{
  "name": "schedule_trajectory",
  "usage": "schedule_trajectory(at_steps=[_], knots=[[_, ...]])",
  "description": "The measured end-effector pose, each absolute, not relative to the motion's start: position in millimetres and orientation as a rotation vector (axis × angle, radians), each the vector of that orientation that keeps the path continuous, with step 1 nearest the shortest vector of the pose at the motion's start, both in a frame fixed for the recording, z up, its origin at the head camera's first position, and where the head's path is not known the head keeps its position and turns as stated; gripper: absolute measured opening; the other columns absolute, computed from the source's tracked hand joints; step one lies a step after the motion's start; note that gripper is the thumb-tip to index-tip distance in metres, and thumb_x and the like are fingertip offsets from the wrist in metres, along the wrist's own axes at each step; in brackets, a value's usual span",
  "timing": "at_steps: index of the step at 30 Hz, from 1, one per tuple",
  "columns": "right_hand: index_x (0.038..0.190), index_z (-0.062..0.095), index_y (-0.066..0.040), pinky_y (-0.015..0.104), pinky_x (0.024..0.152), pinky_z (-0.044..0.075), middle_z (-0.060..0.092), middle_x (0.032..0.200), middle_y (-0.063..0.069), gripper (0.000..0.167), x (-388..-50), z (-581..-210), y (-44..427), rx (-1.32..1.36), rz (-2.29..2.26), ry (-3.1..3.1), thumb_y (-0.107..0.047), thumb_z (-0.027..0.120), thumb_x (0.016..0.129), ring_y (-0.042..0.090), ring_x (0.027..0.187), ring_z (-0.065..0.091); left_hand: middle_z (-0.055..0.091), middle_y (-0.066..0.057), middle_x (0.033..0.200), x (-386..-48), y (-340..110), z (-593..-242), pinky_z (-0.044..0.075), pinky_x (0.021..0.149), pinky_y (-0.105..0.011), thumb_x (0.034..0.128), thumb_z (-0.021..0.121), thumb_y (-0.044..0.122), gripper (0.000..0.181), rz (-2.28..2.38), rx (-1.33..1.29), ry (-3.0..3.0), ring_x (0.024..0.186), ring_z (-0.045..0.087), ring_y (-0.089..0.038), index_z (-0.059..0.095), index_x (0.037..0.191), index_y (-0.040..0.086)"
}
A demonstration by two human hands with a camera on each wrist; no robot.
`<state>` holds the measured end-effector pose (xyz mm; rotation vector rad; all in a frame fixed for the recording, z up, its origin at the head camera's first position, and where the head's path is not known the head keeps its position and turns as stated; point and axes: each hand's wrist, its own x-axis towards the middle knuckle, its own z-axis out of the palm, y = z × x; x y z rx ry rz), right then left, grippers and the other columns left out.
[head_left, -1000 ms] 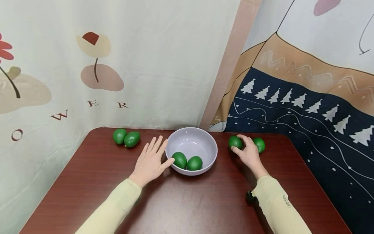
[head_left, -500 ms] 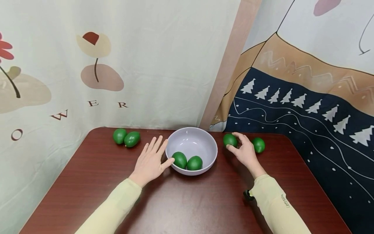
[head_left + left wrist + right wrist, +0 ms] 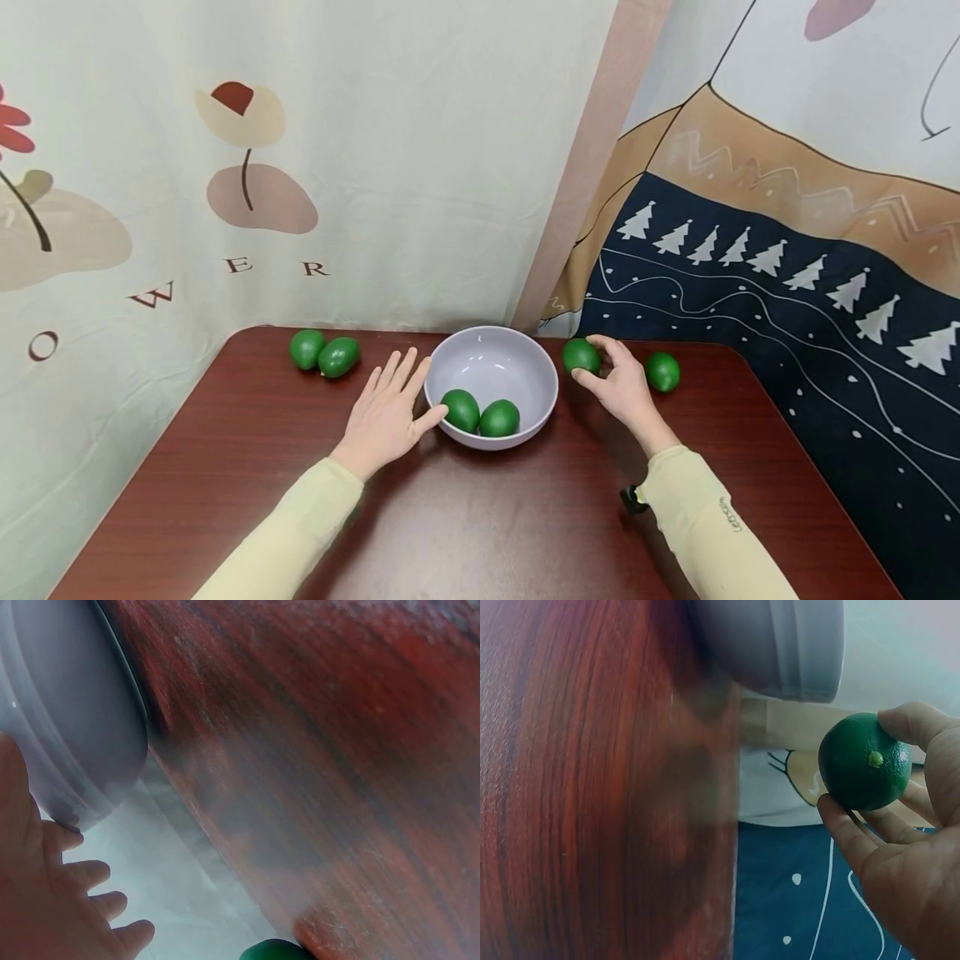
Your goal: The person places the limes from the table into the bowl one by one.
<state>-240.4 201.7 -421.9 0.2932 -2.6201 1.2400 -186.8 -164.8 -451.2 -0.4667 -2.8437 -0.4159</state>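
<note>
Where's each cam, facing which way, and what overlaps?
Head: on the head, facing forward and down at bowl and table; left hand and right hand show.
Left wrist: on that wrist, facing table and bowl's side; left hand shows.
Right wrist: on that wrist, facing held green fruit; right hand shows.
Wrist views share bowl and table.

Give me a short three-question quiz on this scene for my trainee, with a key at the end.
1. Count: how many green fruits lie inside the pale bowl?
2. True or false: the left hand has its fingers spread and grips no fruit.
3. Multiple choice: in the head view, where is the held fruit, gripped by the right hand?
A) Inside the bowl
B) To the right of the bowl
C) To the left of the bowl

Key: 1. Two. 2. True. 3. B.
</note>
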Motion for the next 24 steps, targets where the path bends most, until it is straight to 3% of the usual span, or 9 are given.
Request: schedule_trajectory(at_steps=[24], knots=[[0.136,0.06,-0.001,0.051,0.09,0.059,0.062,0.126,0.02,0.055,-234,-405,175,0.453,1.256,-2.586,-0.008,0.082,0.086,0.033,0.103,0.069,0.029,-0.018,0.168,-187,-165,-453,0.02,0.125,-0.058,0.0982,0.058,0.06,0.084,-0.447,-0.467,-2.843,0.157,0.021,-0.039,0.038,0.16,0.008]])
